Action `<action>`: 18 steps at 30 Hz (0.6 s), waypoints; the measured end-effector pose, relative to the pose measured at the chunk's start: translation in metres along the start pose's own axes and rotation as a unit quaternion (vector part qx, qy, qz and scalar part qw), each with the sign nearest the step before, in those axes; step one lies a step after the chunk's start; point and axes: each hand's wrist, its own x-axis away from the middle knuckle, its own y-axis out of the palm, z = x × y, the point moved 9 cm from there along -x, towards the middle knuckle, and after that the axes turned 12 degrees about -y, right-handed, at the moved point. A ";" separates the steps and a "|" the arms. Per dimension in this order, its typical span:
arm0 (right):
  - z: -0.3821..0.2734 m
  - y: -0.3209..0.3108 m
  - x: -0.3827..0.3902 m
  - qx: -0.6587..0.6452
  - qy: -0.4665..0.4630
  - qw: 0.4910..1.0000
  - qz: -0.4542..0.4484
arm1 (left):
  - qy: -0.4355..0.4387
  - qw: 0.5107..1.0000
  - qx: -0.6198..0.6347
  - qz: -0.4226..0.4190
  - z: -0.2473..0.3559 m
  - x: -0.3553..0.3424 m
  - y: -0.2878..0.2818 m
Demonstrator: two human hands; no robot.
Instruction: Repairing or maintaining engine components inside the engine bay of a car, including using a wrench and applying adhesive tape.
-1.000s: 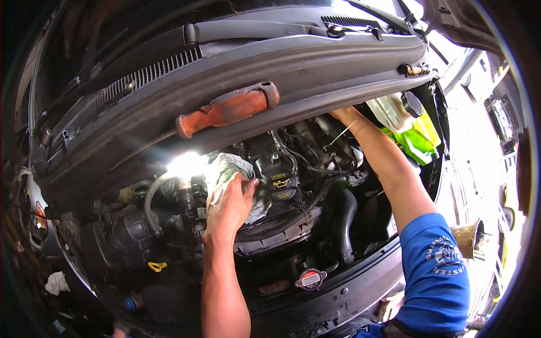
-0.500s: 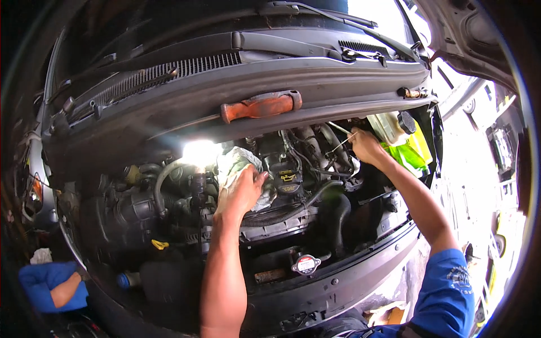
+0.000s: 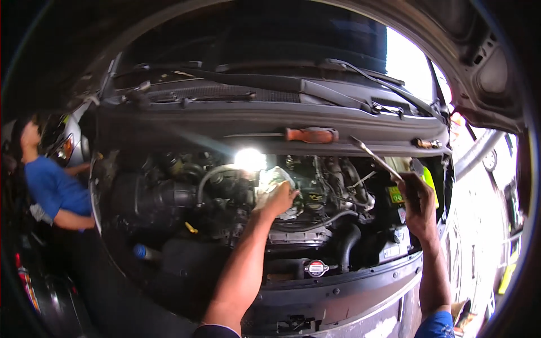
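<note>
Left hand extended forward, palm down; right hand raised, fingers clenched.

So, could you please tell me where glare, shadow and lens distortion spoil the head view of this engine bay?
Head view: a work light blows out white just beside the cloth under the left hand; daylight past the raised bonnet overexposes the right side near the right hand holding a wrench; the lower bay lies in deep shadow; the fisheye bends the cowl.

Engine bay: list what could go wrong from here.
1. The screwdriver lies loose on the cowl ledge above the engine; a bump could drop it in.
2. The right hand holds a metal wrench over hoses; a slip might snag them.
3. The rag under the left hand may catch.
</note>
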 end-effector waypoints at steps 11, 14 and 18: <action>-0.099 0.165 -0.205 0.086 -0.299 0.948 0.076 | -0.002 0.994 -0.103 -0.031 0.058 0.008 -0.005; -0.146 0.228 -0.252 0.056 -0.292 0.953 -0.056 | -0.014 0.995 -0.102 -0.007 0.032 0.011 -0.015; -0.174 0.279 -0.274 0.037 -0.267 0.962 -0.039 | -0.038 0.992 -0.120 -0.028 0.026 0.017 -0.016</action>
